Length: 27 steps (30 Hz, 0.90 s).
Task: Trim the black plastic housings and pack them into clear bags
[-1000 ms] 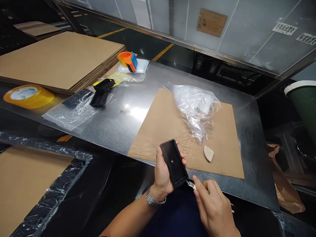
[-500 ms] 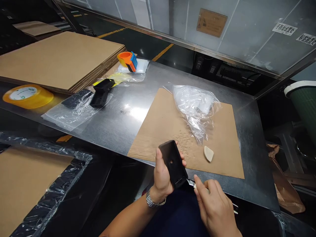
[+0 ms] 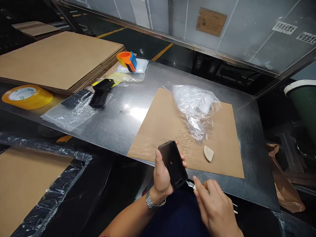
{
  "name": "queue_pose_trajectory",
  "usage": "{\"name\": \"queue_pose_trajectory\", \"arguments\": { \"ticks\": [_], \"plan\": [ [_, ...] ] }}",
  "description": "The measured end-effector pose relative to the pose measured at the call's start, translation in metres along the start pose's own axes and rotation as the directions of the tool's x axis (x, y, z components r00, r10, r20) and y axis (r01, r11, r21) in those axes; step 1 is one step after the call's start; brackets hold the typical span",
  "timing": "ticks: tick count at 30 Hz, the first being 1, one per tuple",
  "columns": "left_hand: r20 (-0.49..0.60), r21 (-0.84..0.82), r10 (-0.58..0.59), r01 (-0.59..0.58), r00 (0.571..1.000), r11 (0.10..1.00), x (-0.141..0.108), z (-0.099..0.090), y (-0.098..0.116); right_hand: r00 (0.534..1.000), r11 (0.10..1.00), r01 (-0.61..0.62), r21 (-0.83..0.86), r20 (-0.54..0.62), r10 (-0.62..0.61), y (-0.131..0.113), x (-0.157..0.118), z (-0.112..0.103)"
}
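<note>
My left hand (image 3: pixel 161 179) grips the tray (image 3: pixel 173 166), its long axis slanting toward my right hand (image 3: pixel 214 204), which grasps the knife (image 3: pixel 191 184) at the tray's near right corner.

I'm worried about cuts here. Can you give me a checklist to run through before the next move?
1. Black tray-shaped case held securely: ok, the left hand grips it with thumb and fingers along opposite sides.
2. Knife gripped: ok, in the right hand.
3. Knife apart from the left hand's visible fingers: ok, it is at the case's lower corner.
4. Knife touching the case: cannot tell, contact is too small to see.
5. Gloves worn: not ok, both hands are bare.
6. Left wrist bare: not ok, a metal-band watch is on it.
</note>
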<state>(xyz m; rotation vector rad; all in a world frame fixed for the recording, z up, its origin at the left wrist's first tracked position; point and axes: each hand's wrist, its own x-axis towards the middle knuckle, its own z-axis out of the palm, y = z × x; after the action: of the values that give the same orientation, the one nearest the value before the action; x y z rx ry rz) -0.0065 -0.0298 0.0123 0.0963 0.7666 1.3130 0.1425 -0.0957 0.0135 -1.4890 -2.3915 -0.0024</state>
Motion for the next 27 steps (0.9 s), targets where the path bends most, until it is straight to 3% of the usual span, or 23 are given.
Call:
{"name": "queue_pose_trajectory", "arguments": {
  "ticks": [6,11,17,21,27],
  "plan": [
    [0.021,0.067,0.078,-0.08,0.997,0.995,-0.004,0.0,-0.004,1.0,0.999,0.007,-0.034,0.019,-0.006,0.002,0.001,0.0],
    [0.016,0.081,0.074,-0.075,0.997,0.994,-0.003,-0.001,-0.005,1.0,0.995,0.005,-0.096,0.013,-0.004,0.003,0.0,0.002],
    [-0.089,0.024,-0.083,0.085,0.993,0.996,0.005,0.0,0.002,0.995,0.995,0.019,-0.098,-0.091,-0.028,0.008,0.002,0.002],
    [-0.082,-0.019,-0.16,0.159,0.984,0.987,0.008,-0.001,0.004,0.994,0.999,-0.026,0.025,-0.108,0.029,0.013,0.002,0.003],
    [-0.017,0.0,-0.133,0.133,0.991,0.991,0.008,-0.004,0.001,0.995,0.942,-0.104,0.32,0.04,0.096,0.012,0.0,0.005]
  ]
}}
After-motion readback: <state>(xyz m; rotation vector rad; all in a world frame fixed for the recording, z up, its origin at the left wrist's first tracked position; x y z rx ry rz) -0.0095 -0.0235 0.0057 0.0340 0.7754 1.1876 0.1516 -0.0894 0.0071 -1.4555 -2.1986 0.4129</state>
